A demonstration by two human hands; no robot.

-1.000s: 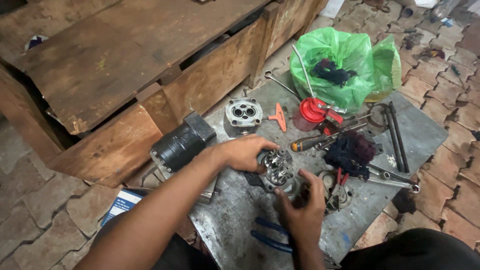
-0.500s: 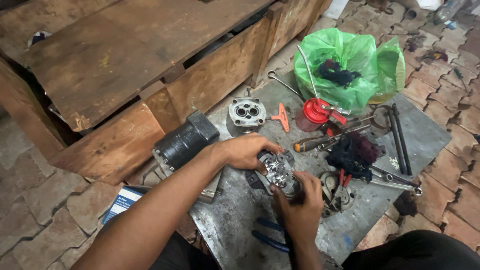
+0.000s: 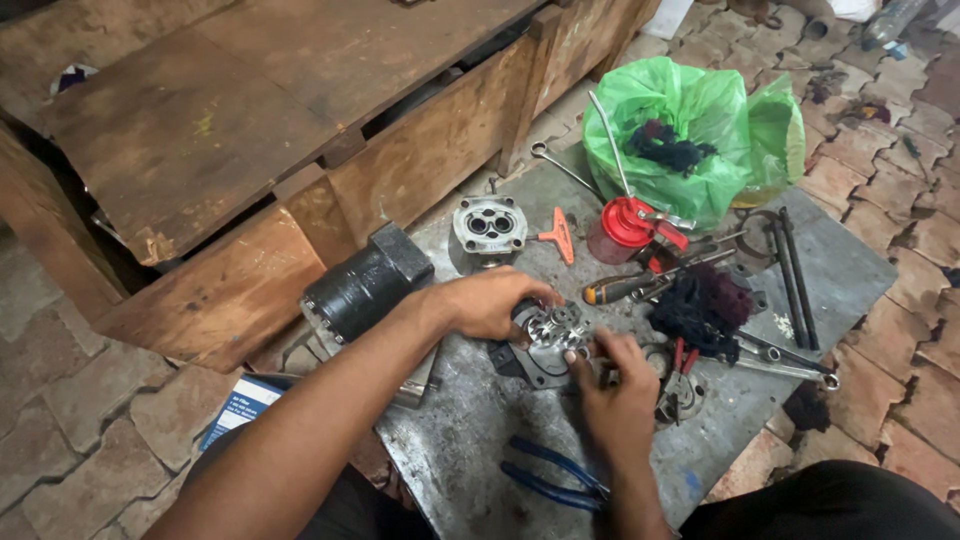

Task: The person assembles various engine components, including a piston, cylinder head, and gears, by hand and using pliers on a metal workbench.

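Head view: the left hand [image 3: 492,303] is clamped over the top of a metal pump part [image 3: 548,335] that sits on a steel plate [image 3: 470,440] on the floor. The right hand [image 3: 612,395] grips the part's near side, fingers closed on it (small bits under them too hidden to tell). A black cylinder [image 3: 362,285] lies just left, a round cover [image 3: 489,225] behind, blue pliers [image 3: 555,475] in front, and a green bag [image 3: 690,135] well apart.
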